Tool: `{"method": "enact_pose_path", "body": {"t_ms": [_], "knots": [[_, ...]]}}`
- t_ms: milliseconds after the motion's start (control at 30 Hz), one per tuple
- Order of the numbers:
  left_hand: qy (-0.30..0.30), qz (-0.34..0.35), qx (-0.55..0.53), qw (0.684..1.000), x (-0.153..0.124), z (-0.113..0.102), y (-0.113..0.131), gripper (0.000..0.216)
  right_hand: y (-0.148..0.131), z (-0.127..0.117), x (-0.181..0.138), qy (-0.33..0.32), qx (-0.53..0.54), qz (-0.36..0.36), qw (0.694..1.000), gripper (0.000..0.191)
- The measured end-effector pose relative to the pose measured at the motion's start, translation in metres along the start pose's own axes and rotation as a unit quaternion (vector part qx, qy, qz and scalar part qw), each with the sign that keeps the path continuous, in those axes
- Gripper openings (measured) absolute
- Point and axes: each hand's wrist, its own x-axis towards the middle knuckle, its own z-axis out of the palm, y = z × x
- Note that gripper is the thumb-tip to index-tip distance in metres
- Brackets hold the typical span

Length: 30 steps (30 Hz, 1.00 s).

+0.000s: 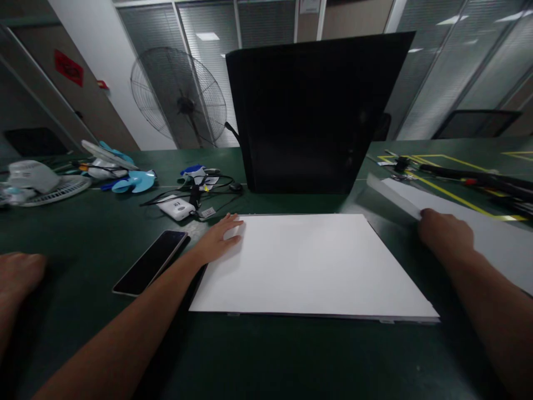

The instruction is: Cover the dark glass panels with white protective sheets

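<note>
On the dark green worktop (291,361), the white pile (308,266) lies flat, directly in front of the person, and it is the landmark for all places here. At its near edge, some thin layers show, with small pale tabs under them. Well to the left of the white pile, a hand of another person (20,272) rests at the border of the view, with its fingers curled. Between this hand and the white pile lies a dark-screened phone (150,263), under the side of the person's left forearm.

The left hand (220,238) lies on the left edge of the white pile; its fingers are spread apart and press flat, with nothing gripped. To the right of the white pile, the right hand (446,236) has its fingers closed on the corner of a blurred sheet (391,195), which is raised. Just beside it lies another white area of sheet (499,230); I cannot tell if both are one piece.

Beyond the left far corner of the white pile are a white device (176,208) and black cables. Directly behind the white pile, a large black panel (308,122) stands upright, and a caged fan (179,94) is farther back, to its left.
</note>
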Motion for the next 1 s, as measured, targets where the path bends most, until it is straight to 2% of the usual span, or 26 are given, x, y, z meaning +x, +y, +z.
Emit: {"method": "enact_pose_path", "body": {"t_ms": [100, 167, 233, 333, 433, 500, 567, 633, 733, 900, 1000], "knots": [[0.002, -0.002, 0.0, 1.0, 0.0, -0.001, 0.001, 0.071, -0.012, -0.014, -0.016, 0.064, 0.002, 0.039, 0.997, 0.052], [0.006, -0.01, 0.002, 1.0, 0.001, -0.001, 0.003, 0.072, -0.025, -0.025, -0.031, 0.11, 0.011, 0.04, 0.993, 0.056], [0.012, -0.019, 0.003, 1.0, 0.002, -0.002, 0.005, 0.074, -0.044, -0.037, -0.049, 0.143, 0.02, 0.011, 0.989, 0.058], [0.02, -0.031, -0.003, 0.999, 0.003, -0.002, 0.008, 0.08, -0.083, -0.049, -0.081, 0.163, 0.03, -0.081, 0.983, 0.056], [0.026, -0.054, -0.021, 0.998, 0.004, -0.002, 0.012, 0.088, -0.129, -0.049, -0.119, 0.138, 0.033, -0.225, 0.964, 0.043], [0.031, -0.079, -0.044, 0.995, 0.003, -0.003, 0.015, 0.089, -0.155, -0.044, -0.147, 0.094, 0.032, -0.335, 0.937, 0.032], [0.044, -0.099, -0.081, 0.991, 0.003, -0.004, 0.017, 0.088, -0.172, -0.039, -0.174, 0.052, 0.031, -0.427, 0.902, 0.026], [0.06, -0.1, -0.135, 0.984, 0.001, -0.005, 0.018, 0.088, -0.182, -0.035, -0.199, 0.012, 0.026, -0.492, 0.87, 0.029], [0.076, -0.082, -0.205, 0.972, -0.001, -0.003, 0.013, 0.088, -0.185, -0.036, -0.222, -0.039, 0.014, -0.54, 0.841, 0.043], [0.093, -0.087, -0.38, 0.916, 0.0, 0.001, 0.005, 0.085, -0.185, -0.041, -0.229, -0.054, 0.017, -0.551, 0.832, 0.064], [0.08, -0.101, -0.371, 0.92, 0.002, 0.0, 0.007, 0.079, -0.184, -0.038, -0.229, -0.061, 0.033, -0.565, 0.822, 0.082]]}}
